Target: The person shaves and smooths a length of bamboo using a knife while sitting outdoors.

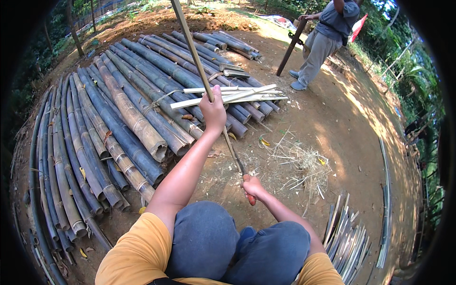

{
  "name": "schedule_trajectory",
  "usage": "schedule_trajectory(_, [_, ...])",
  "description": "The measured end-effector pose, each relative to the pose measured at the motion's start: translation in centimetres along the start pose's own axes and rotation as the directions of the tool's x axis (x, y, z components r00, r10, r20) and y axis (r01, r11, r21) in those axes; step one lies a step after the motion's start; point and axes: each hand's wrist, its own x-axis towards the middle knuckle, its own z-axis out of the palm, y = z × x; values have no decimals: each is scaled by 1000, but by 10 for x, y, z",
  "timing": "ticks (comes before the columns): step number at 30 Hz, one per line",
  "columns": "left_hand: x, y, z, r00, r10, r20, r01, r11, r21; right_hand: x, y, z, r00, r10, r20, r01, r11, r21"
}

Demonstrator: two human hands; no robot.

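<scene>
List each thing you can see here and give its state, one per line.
Left hand: closed around the strip
Strip: held slanting, top end out of frame
Right hand: closed around the knife's handle
Knife: held, blade bare
Poles: cut, lying side by side
Pale strips: split, lying across poles
Shavings: loose, scattered on the ground
Co-worker: standing
Post: upright but tilted

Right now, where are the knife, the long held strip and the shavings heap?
Knife (251,198), head view: red handle end.
Long strip (194,52), head view: length beyond left hand (213,111).
Shavings heap (310,167), head view: its middle.
</scene>
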Motion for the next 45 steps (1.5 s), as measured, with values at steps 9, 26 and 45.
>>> schedule_trajectory(9, [0,2,-5,998,-50,23,52,997,-55,-2,39,11,988,50,-147,-45,998,34])
schedule_trajectory(26, [0,-1,-8,999,-36,2,36,992,-122,-4,37,8,979,68,-193,-53,995,84])
schedule_trajectory(45, [5,-10,-5,1000,7,-18,-7,1000,-20,-3,53,29,957,-138,-255,154,987,43])
